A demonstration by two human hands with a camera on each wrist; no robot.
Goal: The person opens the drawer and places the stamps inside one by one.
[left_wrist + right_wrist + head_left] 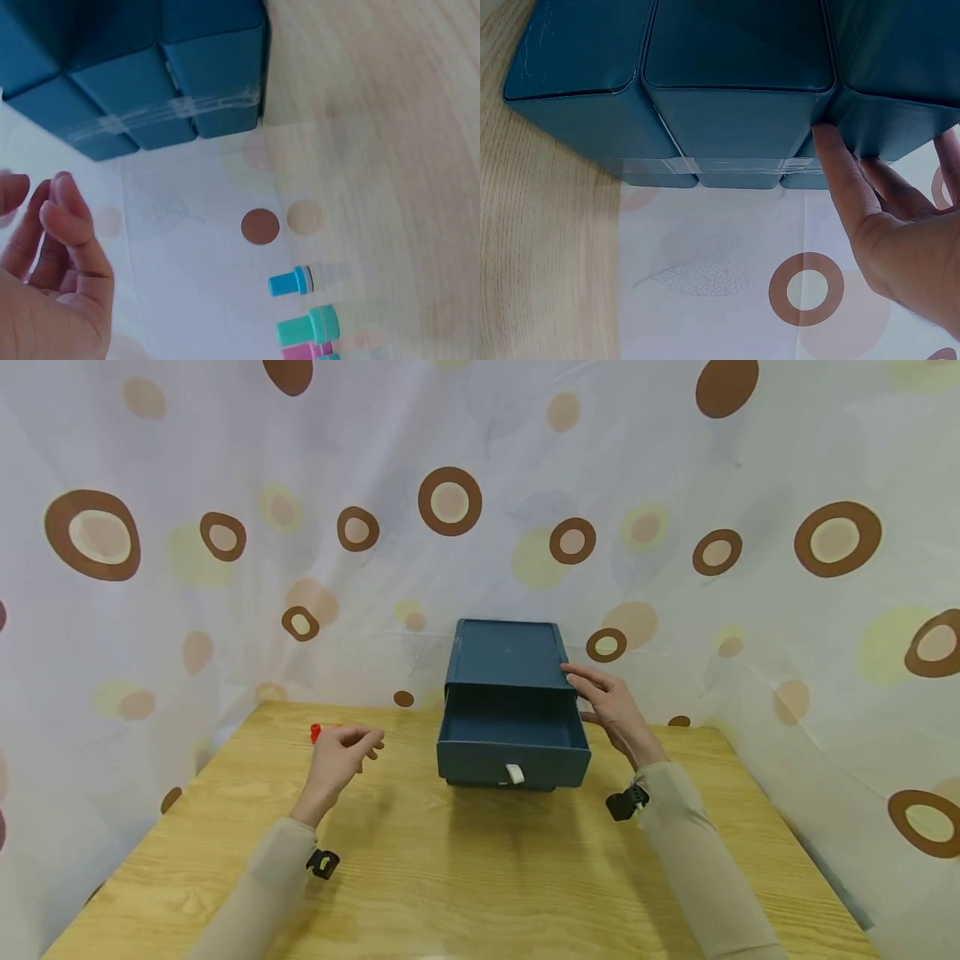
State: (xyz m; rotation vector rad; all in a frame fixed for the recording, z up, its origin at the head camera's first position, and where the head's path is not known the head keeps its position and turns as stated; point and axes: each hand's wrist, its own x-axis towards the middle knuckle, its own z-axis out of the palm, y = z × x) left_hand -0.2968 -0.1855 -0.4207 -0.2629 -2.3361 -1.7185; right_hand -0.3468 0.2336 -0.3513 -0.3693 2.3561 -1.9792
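Note:
A dark blue drawer unit stands near the back of the table, its upper drawer pulled out, with a white tab on the front. In the wrist views it is a stack of three boxes with clear tape along the side. My right hand rests against its right side, the upper fingers at the top edge. In the right wrist view, an outstretched digit touches the side by a seam. My left hand hovers left of the drawer, fingers loosely bent, nothing visible between them.
A small red piece stands behind my left hand. The left wrist view shows several small pieces with wider collars, among them a blue one and a green one. A patterned curtain hangs behind the wooden table.

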